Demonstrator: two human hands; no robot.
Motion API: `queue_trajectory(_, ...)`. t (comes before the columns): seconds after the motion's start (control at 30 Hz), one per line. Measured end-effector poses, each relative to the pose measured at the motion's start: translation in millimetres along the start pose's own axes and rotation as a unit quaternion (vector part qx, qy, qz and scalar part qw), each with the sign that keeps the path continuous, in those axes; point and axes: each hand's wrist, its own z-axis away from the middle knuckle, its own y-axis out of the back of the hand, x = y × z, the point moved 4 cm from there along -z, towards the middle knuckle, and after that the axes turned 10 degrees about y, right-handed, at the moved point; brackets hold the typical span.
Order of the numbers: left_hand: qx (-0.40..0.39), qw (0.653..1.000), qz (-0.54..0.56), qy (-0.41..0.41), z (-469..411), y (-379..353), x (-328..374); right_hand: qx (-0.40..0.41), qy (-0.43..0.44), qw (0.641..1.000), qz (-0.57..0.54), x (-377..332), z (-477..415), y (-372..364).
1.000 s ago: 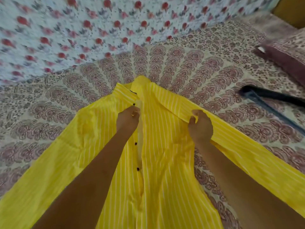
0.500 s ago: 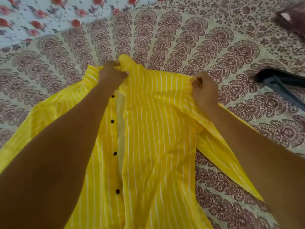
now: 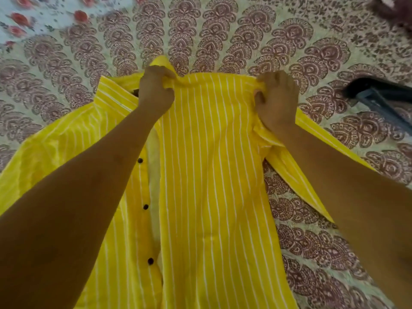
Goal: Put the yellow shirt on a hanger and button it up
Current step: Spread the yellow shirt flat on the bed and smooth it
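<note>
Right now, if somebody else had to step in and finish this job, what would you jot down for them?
Left hand: shut on the yellow shirt at the collar end of its front panel.
Right hand: shut on the same top edge, at the shoulder side.
Shirt lies on the patterned bedspread, front open; dark buttons on the left placket are undone.
Dark hanger lies on the bed to the right, untouched.
Done: shirt spread out. Left: put the hanger in, then button up.
</note>
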Motion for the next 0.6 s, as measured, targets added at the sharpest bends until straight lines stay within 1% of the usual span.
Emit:
queue_trajectory(0.07,0.028,0.998,0.028,-0.045,20.9,4.2,-5.1,0.01,0.01,1.0,-0.009,8.7,28.6,1.4)
queue_trajectory(0.13,0.048,0.996,0.07,-0.023,46.8,9.0,-13.5,0.017,-0.012,0.999,-0.035,24.6,58.8,6.1)
queue_trajectory(0.2,0.018,0.997,0.075,-0.001,74.6,6.1,-21.9,0.011,-0.019,0.998,-0.06,35.0,89.1,11.8)
queue_trajectory(0.23,-0.011,0.998,0.064,-0.002,89.1,1.6,-25.8,0.001,-0.015,0.998,-0.064,36.3,104.0,17.0)
queue_trajectory(0.27,-0.043,0.998,0.039,-0.012,103.0,-3.4,-28.9,-0.008,-0.004,0.998,-0.055,35.3,118.1,21.6)
queue_trajectory(0.33,-0.094,0.995,-0.028,-0.034,129.0,-11.1,-34.8,-0.021,0.032,0.999,0.002,29.1,149.1,33.2)
queue_trajectory(0.4,-0.101,0.993,-0.061,-0.014,146.8,-9.4,-38.6,-0.03,0.045,0.996,0.075,23.6,176.4,42.2)
queue_trajectory(0.43,-0.099,0.993,-0.062,0.007,153.6,-6.5,-40.2,-0.038,0.029,0.994,0.101,24.1,187.1,45.4)
queue_trajectory(0.5,-0.092,0.994,-0.053,0.024,167.3,-0.4,-39.6,-0.052,-0.023,0.992,0.116,28.0,200.2,52.5)
queue_trajectory(0.6,-0.107,0.992,-0.051,0.028,184.8,7.3,-43.6,-0.071,-0.04,0.987,0.14,38.8,203.9,64.0)
